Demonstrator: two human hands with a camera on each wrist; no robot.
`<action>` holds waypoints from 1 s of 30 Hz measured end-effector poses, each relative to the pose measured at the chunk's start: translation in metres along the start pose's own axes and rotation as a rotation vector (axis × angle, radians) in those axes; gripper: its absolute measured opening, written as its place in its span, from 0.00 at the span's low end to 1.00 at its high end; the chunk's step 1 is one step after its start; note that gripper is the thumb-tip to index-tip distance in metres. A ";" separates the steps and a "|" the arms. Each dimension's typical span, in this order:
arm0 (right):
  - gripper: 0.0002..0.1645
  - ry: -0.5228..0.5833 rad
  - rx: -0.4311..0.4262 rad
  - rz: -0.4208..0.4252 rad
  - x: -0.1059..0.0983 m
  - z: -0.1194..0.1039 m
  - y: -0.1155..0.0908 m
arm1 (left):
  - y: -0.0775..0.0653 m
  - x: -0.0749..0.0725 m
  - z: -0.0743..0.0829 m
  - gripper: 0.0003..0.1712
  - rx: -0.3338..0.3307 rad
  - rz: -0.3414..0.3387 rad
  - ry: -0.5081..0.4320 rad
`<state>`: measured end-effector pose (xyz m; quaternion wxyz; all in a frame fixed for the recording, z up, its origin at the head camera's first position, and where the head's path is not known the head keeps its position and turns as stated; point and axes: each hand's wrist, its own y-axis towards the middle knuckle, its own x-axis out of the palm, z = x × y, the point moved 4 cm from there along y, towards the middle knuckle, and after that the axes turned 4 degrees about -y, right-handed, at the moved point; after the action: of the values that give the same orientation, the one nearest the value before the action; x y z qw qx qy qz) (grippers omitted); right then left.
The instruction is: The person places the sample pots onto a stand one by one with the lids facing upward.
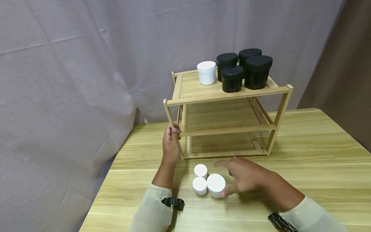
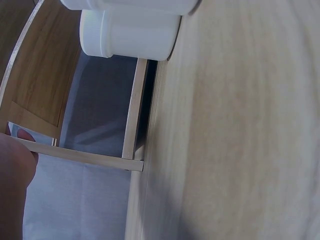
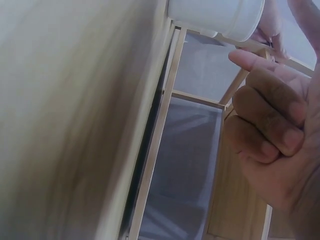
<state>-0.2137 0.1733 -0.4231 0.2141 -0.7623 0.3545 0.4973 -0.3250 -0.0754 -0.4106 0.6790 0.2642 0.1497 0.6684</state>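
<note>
A wooden shelf rack with several tiers stands at the table's far side. My left hand grips its front left post. Just in front of the rack, a larger white lidded jar and two smaller ones, a front jar and a rear jar, stand close together. To their right is my right hand, its thumb and index finger spread apart beside the larger jar. The thumb tip is at that jar's right side; whether it touches, I cannot tell. The right wrist view shows the other fingers curled, holding nothing.
On the rack's top tier stand a white jar and several black lidded jars, grouped toward the right. A grey cloth hangs behind and left of the wooden table. A brown surface rises at the right.
</note>
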 end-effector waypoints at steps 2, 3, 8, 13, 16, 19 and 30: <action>0.60 -0.007 0.003 -0.007 0.000 0.000 0.000 | 0.000 0.000 0.000 0.39 0.001 0.000 -0.003; 0.59 -0.016 0.002 -0.007 0.000 0.000 0.000 | 0.000 0.000 0.000 0.39 0.003 -0.001 -0.004; 0.53 -0.045 -0.010 0.002 0.000 0.000 0.001 | 0.001 0.000 0.000 0.41 0.006 -0.001 -0.003; 0.44 -0.038 -0.055 0.013 0.001 -0.001 0.001 | 0.001 0.000 0.000 0.39 0.001 0.004 -0.004; 0.37 -0.018 -0.084 0.018 0.002 -0.002 0.002 | 0.001 0.000 0.000 0.40 -0.005 0.005 -0.007; 0.34 -0.003 -0.090 0.017 0.002 -0.002 0.002 | 0.000 0.000 -0.001 0.41 -0.009 0.006 -0.005; 0.35 0.035 -0.053 -0.007 0.003 -0.002 0.001 | 0.000 0.000 0.001 0.40 -0.010 0.007 -0.010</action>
<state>-0.2129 0.1702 -0.4248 0.1891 -0.7777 0.3422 0.4923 -0.3243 -0.0754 -0.4100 0.6786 0.2645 0.1420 0.6704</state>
